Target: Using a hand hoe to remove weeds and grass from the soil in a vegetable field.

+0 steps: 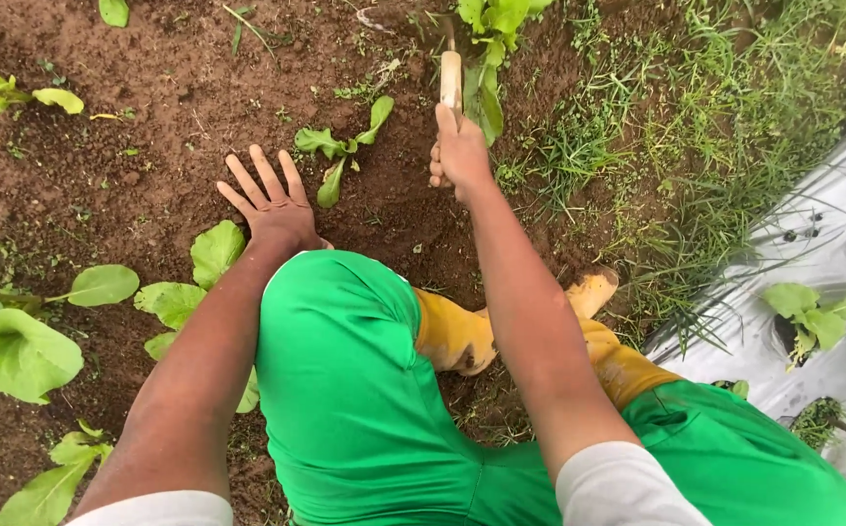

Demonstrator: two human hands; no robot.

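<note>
My left hand [269,200] lies flat on the brown soil [150,107] with its fingers spread, holding nothing. A small green seedling [340,148] grows just beyond it. My right hand [459,154] is closed around the pale wooden handle of a tool [451,78]. The tool's working end points away from me, and I cannot make it out among the leaves of a leafy plant [489,39]. I am crouching; my green trousers [355,390] and yellow rubber boots [462,336] fill the lower middle.
Leafy green plants stand at the left [14,346] and near my left knee [211,255]. Grass and weeds [696,146] cover the right side. A silver plastic mulch sheet [812,253] with planting holes and seedlings [817,312] runs along the far right.
</note>
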